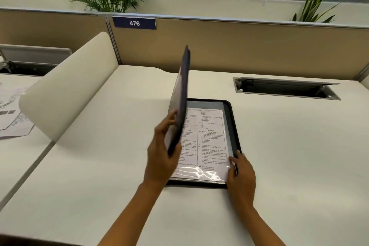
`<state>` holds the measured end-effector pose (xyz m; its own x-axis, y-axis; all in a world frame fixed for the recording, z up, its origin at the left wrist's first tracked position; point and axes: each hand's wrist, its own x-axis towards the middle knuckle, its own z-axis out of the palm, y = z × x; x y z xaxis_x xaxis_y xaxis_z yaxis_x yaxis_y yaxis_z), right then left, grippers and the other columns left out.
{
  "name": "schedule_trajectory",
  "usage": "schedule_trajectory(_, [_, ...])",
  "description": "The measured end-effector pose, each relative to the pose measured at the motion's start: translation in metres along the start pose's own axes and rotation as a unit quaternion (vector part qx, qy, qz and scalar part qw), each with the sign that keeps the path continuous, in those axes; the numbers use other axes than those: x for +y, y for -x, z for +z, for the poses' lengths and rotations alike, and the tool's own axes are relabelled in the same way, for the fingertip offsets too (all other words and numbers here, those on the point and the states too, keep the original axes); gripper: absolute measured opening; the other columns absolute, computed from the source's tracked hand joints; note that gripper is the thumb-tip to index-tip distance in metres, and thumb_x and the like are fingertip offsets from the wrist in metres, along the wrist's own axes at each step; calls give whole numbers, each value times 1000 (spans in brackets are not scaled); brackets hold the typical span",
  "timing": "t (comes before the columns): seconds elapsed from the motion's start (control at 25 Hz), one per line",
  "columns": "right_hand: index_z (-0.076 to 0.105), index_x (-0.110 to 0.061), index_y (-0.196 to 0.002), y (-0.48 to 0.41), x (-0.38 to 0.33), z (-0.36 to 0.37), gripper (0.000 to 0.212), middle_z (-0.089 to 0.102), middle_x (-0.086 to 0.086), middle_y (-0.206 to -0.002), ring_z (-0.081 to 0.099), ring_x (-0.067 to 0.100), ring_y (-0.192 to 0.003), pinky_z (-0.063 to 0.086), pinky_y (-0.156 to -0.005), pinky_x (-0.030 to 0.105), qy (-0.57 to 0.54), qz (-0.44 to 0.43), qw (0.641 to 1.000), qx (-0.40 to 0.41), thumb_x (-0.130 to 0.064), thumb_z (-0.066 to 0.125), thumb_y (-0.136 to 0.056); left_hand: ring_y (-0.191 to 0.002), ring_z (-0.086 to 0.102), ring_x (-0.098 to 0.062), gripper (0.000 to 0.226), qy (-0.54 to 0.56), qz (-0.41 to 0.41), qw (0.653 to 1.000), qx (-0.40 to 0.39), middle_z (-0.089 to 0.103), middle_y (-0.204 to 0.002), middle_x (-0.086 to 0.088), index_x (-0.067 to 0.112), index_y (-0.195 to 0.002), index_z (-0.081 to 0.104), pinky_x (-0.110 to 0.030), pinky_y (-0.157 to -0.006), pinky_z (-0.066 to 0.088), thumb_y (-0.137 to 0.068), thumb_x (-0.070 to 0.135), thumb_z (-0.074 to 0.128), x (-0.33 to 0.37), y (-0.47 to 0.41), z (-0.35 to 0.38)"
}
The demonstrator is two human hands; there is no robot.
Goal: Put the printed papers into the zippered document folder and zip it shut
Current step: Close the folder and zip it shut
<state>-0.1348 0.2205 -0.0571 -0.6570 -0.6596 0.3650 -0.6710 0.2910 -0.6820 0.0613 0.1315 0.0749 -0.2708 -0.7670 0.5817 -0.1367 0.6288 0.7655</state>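
Note:
A black zippered document folder (pixel 232 126) lies open on the white desk in front of me. Printed papers (pixel 209 142) rest inside its right half under a shiny clear sleeve. My left hand (pixel 161 154) grips the folder's left cover (pixel 180 102) near its lower edge and holds it raised almost upright, seen edge-on. My right hand (pixel 240 173) presses on the folder's near right corner, fingers on the edge of the papers and the black rim. The cover hides the left part of the papers.
A curved cream divider (pixel 65 90) stands to the left, with printed sheets (pixel 14 118) on the neighbouring desk beyond it. A cable slot (pixel 285 89) is cut into the desk at back right. A tan partition (pixel 239 46) labelled 476 closes the back.

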Motion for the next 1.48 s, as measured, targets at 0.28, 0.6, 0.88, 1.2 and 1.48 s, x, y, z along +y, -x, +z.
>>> schedule_trajectory(0.28, [66,-10,-107,7,7,-22,32,65,3,-116,56,15,-101,39,-87,22,-104,148,979,96,4,46,-88,-145,16,-23,71,-110,72,966,-223,27,-155,5,24,-139,31,-56,-114,18,-81,3,64,-9,18,67])
schedule_trajectory(0.6, [58,-15,-98,10,14,-38,32,60,9,-97,62,27,-82,40,-68,11,-154,233,942,186,9,40,-85,-134,40,-32,78,-331,112,860,-372,44,-146,4,27,-135,42,-69,-97,34,-67,25,80,-39,53,122])
schedule_trajectory(0.88, [62,-14,-90,4,17,-46,31,66,14,-90,65,29,-79,44,-63,11,-190,290,928,136,7,41,-83,-138,33,-16,74,-290,93,875,-377,44,-144,10,27,-135,44,-58,-113,16,-74,69,43,-53,57,108])
schedule_trajectory(1.2, [66,-16,-82,21,-35,-60,31,64,-1,-86,60,9,-78,41,-65,3,-125,111,985,-29,12,55,-80,-101,54,-8,56,-167,-130,971,-112,60,-107,21,29,-105,63,-16,-96,37,-70,-5,35,-75,62,-10])
schedule_trajectory(1.48, [70,-14,-92,67,-96,11,10,69,-5,-85,57,-1,-71,47,-69,9,-121,-73,956,-257,-12,62,-87,-89,58,-5,43,-223,-160,943,-189,65,-94,11,26,-92,69,-14,-80,43,-77,-12,57,-95,84,-62])
